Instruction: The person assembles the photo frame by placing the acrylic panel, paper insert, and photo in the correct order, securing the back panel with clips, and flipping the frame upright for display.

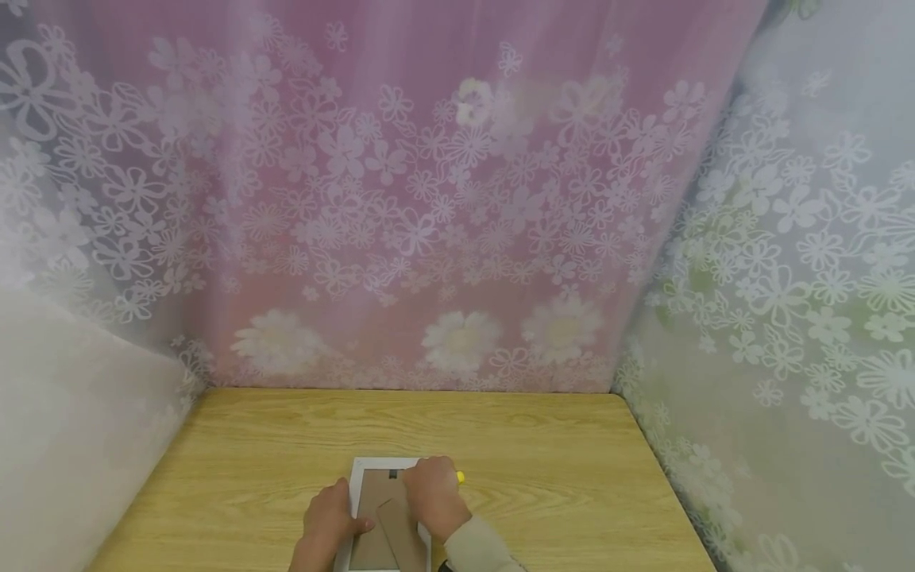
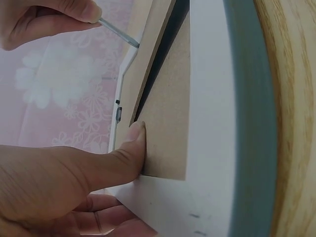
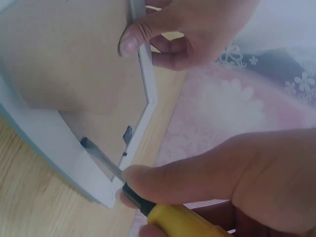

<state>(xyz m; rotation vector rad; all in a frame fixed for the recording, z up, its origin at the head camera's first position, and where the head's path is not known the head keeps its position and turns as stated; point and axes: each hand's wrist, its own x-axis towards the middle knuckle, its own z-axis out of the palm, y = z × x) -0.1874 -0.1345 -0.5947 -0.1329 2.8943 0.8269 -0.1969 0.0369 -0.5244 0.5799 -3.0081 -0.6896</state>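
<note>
A white picture frame (image 1: pixel 386 462) lies face down on the table, its brown backing board (image 1: pixel 368 548) and fold-out stand (image 1: pixel 400 534) showing. My left hand (image 1: pixel 327 515) grips the frame's left side, the thumb pressing on the board. In my right hand (image 1: pixel 438 494) is a flat-tipped screwdriver (image 3: pixel 182 221) with a yellow handle. Its tip meets the inner edge of the frame, where the white border joins the board, as the right wrist view shows. A small dark tab (image 3: pixel 128 134) sits at the board's short edge.
The wood-grain table (image 1: pixel 557 469) stretches beyond and to both sides of the frame. Flower-printed curtains (image 1: pixel 429 199) hang behind it and along both sides. A pale sleeve (image 1: pixel 480 548) covers the right forearm.
</note>
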